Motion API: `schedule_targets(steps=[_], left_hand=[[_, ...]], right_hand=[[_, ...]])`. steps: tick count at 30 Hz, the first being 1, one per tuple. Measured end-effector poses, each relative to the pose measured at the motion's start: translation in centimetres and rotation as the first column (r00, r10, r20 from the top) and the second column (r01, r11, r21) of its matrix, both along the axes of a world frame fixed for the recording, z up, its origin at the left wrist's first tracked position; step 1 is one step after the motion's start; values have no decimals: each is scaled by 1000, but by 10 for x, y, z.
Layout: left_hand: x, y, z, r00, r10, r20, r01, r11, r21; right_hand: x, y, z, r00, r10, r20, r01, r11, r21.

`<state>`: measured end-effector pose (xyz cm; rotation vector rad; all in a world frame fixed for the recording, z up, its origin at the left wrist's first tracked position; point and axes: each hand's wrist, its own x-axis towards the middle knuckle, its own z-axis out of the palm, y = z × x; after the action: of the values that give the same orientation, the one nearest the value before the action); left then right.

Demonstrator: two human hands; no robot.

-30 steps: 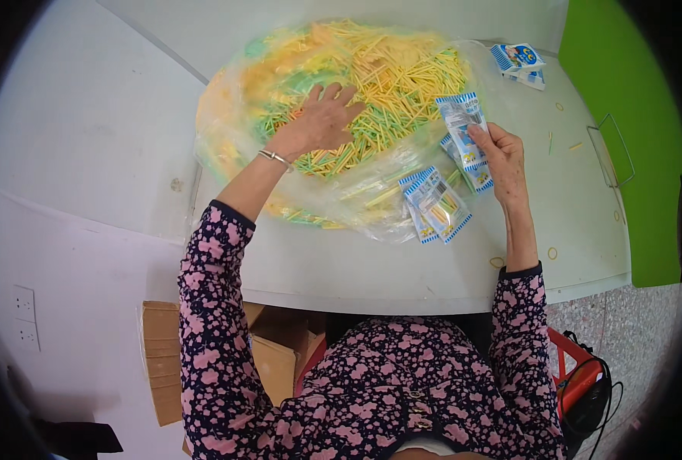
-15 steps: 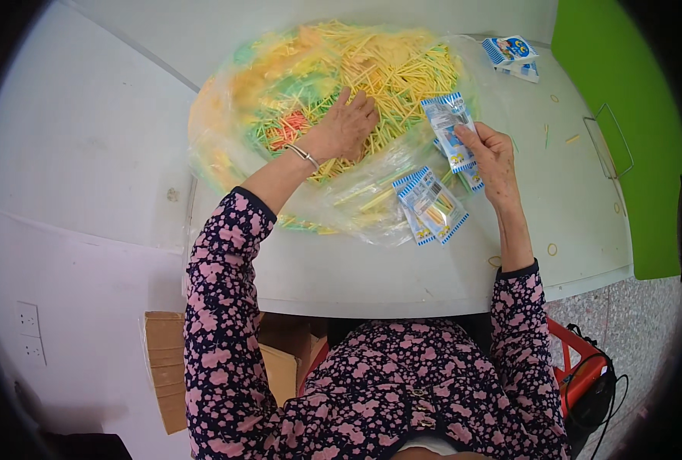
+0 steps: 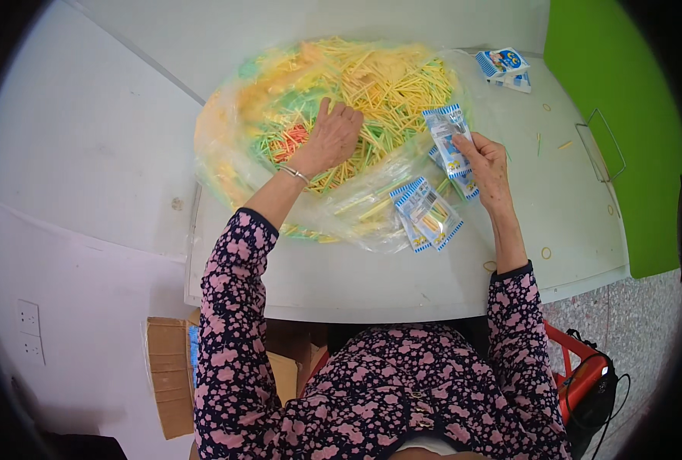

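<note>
My left hand [image 3: 330,142] is over a heap of thin yellow, green and red sticks [image 3: 391,92] in a large clear plastic bag [image 3: 222,157]. Its fingers are bent downward and slightly apart, with no stick visible in them; the fingertips are partly hidden. Between the thumb and fingers of my right hand [image 3: 485,165] is a small blue-and-white packet [image 3: 446,126], held upright at the bag's right edge. Another packet shows partly below it. Left of my right hand, packets with clear windows [image 3: 431,217] overlap on the table, yellow sticks showing inside.
More blue-and-white packets [image 3: 503,65] lie at the far right of the white table [image 3: 356,287]. Rubber bands [image 3: 546,253] and a few loose sticks [image 3: 565,145] are scattered on the right. A green panel [image 3: 609,92] with a wire handle [image 3: 605,146] borders that side.
My left hand has shifted left and slightly toward me across the sticks. My right hand keeps hold of the packet. The whole view has tilted slightly.
</note>
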<state>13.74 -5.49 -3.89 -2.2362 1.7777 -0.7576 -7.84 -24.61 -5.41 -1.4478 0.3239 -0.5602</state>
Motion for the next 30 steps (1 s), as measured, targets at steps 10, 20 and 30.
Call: schedule_targets(steps=[10, 20, 30], left_hand=[[-29, 20, 59, 383, 204, -901, -531, 847, -34], [-9, 17, 17, -597, -168, -784, -269, 963, -1], [-10, 18, 5, -783, -225, -579, -291, 956, 23]], right_hand=[[46, 6, 16, 975, 87, 203, -139, 955, 261], [165, 55, 18, 908, 262, 326, -391, 810, 436], [183, 75, 15, 920, 325, 218, -391, 760, 518]])
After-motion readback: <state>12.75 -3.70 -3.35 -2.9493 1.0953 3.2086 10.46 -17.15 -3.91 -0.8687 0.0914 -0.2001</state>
